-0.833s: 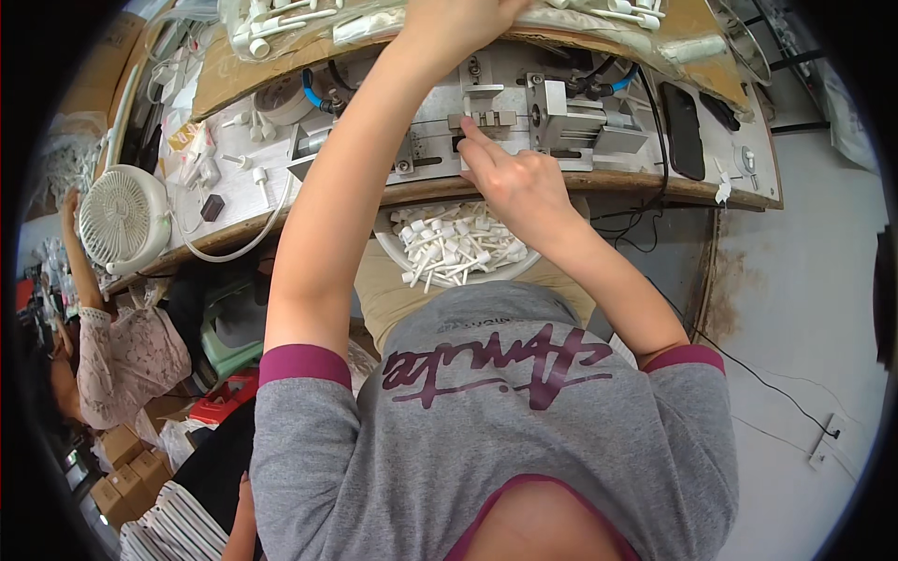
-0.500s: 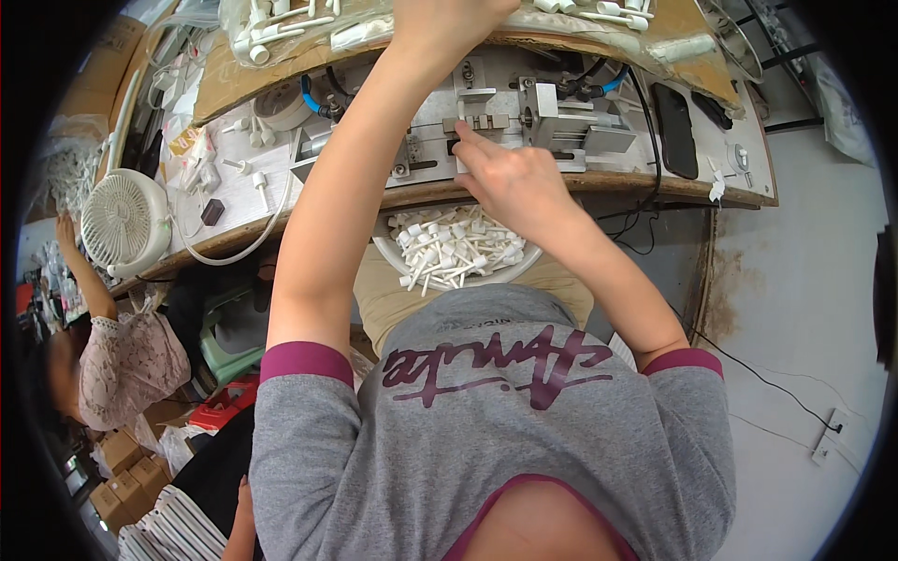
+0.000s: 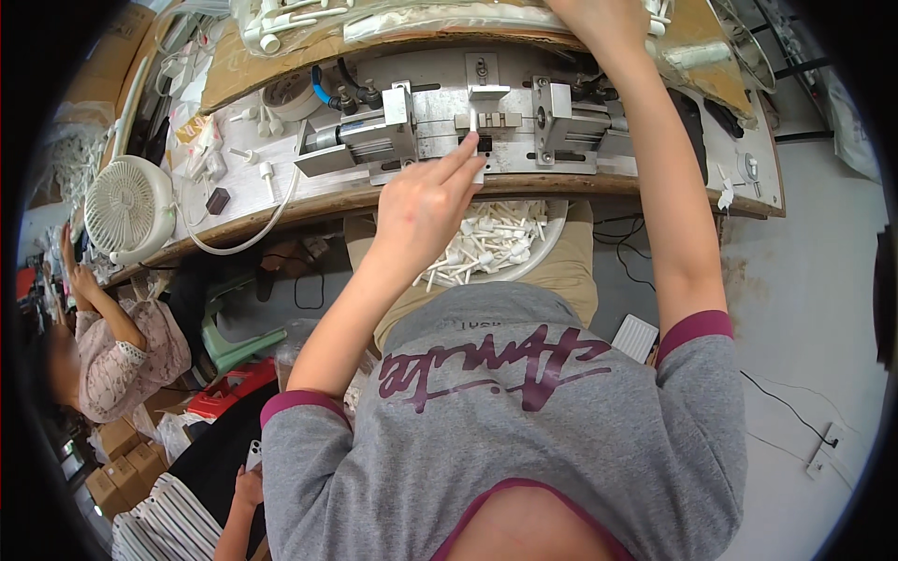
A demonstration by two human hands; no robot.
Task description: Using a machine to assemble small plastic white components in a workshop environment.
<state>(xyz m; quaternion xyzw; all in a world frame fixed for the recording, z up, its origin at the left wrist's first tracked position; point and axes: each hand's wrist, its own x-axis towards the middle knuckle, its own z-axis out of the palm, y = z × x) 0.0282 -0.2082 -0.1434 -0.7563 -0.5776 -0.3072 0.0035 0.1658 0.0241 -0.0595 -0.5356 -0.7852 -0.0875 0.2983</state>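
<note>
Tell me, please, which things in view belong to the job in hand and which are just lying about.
Probably in the job:
metal fixture at the left hand
white parts in the basin

Seemingly lying about:
white fan
small dark block

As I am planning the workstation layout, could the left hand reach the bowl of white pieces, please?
Probably yes: the left hand appears near the bowl, and the white pieces at its right lie uncovered.

Bright diffuse light, bowed edges, 4 black corners
</note>
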